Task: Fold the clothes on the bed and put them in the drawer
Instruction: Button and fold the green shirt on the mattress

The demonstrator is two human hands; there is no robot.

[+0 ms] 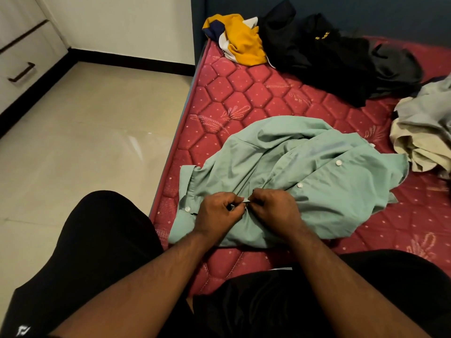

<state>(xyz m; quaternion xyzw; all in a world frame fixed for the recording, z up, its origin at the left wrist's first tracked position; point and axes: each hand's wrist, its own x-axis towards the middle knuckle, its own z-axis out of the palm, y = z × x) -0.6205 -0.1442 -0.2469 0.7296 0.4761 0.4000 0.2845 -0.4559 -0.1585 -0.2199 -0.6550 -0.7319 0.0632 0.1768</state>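
Observation:
A crumpled mint-green button shirt with white buttons lies on the red quilted mattress close in front of me. My left hand and my right hand meet at the shirt's front edge, fingers pinched on the fabric around a button spot. At the far end of the bed lie a yellow, white and navy garment, a black pile and a dark grey piece. A grey and beige heap sits at the right edge.
White drawers with dark handles stand at the far left against the wall. Beige tiled floor runs along the bed's left side. My legs in black shorts fill the bottom of the view. A dark blue headboard backs the bed.

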